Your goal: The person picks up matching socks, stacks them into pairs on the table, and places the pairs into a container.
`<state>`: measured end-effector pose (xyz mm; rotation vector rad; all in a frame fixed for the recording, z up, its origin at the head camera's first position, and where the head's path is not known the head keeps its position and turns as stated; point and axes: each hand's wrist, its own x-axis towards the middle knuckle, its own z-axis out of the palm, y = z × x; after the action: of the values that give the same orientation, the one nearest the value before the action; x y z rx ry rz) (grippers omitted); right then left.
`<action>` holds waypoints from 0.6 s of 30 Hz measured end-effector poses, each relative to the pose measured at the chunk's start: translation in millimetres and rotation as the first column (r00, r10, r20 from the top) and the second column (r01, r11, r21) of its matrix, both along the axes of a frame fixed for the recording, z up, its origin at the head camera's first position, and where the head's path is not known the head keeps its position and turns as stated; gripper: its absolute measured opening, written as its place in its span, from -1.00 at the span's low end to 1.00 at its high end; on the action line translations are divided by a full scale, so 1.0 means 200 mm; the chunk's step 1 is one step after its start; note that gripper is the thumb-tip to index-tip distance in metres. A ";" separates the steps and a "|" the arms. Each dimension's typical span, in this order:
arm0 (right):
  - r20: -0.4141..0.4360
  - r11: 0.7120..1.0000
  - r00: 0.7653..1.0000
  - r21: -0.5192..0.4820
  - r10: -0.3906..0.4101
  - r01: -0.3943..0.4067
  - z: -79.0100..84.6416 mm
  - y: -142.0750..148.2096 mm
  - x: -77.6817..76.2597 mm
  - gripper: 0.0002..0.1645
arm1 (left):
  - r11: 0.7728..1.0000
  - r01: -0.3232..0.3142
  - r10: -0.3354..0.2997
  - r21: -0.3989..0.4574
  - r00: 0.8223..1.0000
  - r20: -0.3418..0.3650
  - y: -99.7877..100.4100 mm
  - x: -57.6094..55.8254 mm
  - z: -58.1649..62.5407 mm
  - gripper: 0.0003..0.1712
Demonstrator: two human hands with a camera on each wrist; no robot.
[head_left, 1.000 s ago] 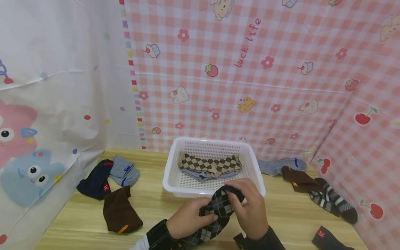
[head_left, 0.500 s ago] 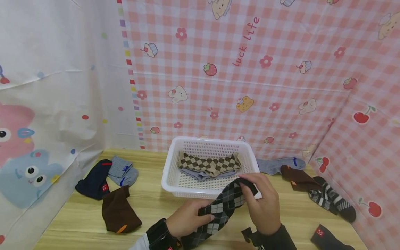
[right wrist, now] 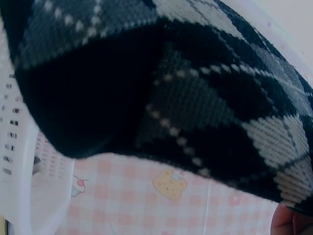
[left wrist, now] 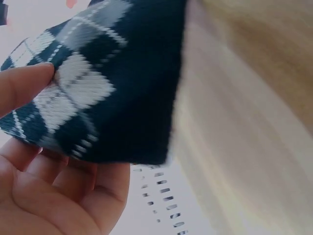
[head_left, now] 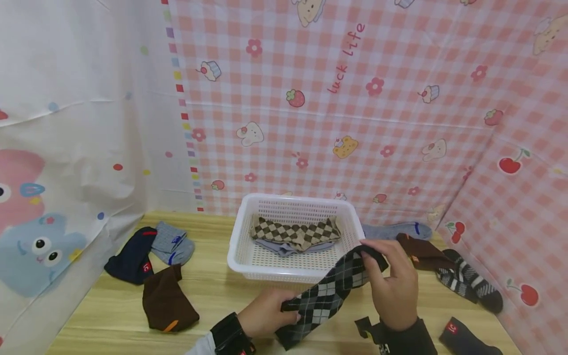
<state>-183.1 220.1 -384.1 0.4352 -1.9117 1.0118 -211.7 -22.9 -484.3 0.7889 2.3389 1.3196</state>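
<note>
A black and grey argyle sock (head_left: 330,291) is stretched slantwise between my two hands, in front of the white basket. My right hand (head_left: 395,288) pinches its black end at the upper right. Toward the cuff end my left hand (head_left: 269,311) holds it, thumb on top and fingers beneath. The left wrist view shows the dark cuff of the argyle sock (left wrist: 142,98) hanging past the thumb. In the right wrist view the argyle sock (right wrist: 195,103) fills the upper part, and only a bit of finger shows at the lower right.
The white basket (head_left: 237,246) holds a brown-and-beige checked sock (head_left: 306,234) over grey-blue fabric (head_left: 284,249). At left lie navy (head_left: 130,256), light grey (head_left: 170,244) and brown socks (head_left: 168,301). More socks lie at right: grey (head_left: 395,230), brown (head_left: 423,251), striped (head_left: 470,281) and dark grey (head_left: 466,340).
My right hand has moved right, drawing the argyle sock from bunched to stretched out. My left hand keeps its hold near the same place. The view has shifted slightly.
</note>
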 end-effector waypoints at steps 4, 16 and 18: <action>-0.030 1.000 1.000 -0.030 0.006 -0.007 0.01 0.03 -0.01 -0.59 | 1.000 0.023 -0.023 -0.013 1.000 -0.002 0.01 0.00 -0.02 -0.75; -0.017 0.991 0.998 -0.112 0.067 -0.068 0.02 0.07 0.00 -0.61 | 1.000 0.002 -0.003 0.010 1.000 0.031 -0.04 -0.02 0.00 -0.83; -0.006 0.990 0.998 -0.122 0.069 -0.070 0.02 0.08 0.01 -0.62 | 0.999 -0.002 0.002 0.032 1.000 0.016 -0.07 -0.04 0.02 -0.83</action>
<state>-181.1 235.7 -379.7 0.4342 -1.8327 1.1667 -219.0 -37.5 -480.9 0.7830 2.3125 1.3620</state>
